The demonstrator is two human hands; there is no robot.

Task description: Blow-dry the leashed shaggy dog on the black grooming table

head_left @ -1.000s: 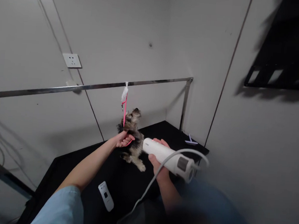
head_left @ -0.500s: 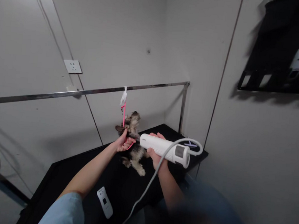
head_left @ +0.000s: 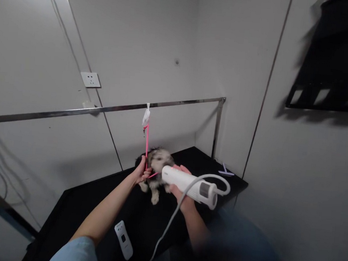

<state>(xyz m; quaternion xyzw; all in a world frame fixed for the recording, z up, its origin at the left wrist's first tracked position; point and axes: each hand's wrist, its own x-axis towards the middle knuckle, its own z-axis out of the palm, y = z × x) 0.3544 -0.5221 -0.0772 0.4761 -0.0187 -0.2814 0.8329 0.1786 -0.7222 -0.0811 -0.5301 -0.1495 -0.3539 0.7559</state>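
My left hand (head_left: 143, 172) grips the pink leash (head_left: 146, 144) at the puppy (head_left: 156, 167) — steadying its head — while my right hand (head_left: 179, 189) clasps the dryer (head_left: 189, 186), nozzle at its fur.

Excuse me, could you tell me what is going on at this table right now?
A person is working on a small dog that stands on a black table, tethered by a pink leash to a metal bar. The left hand holds the dog by its neck, and the right hand aims a white dryer at its head. A white clipper lies nearby.
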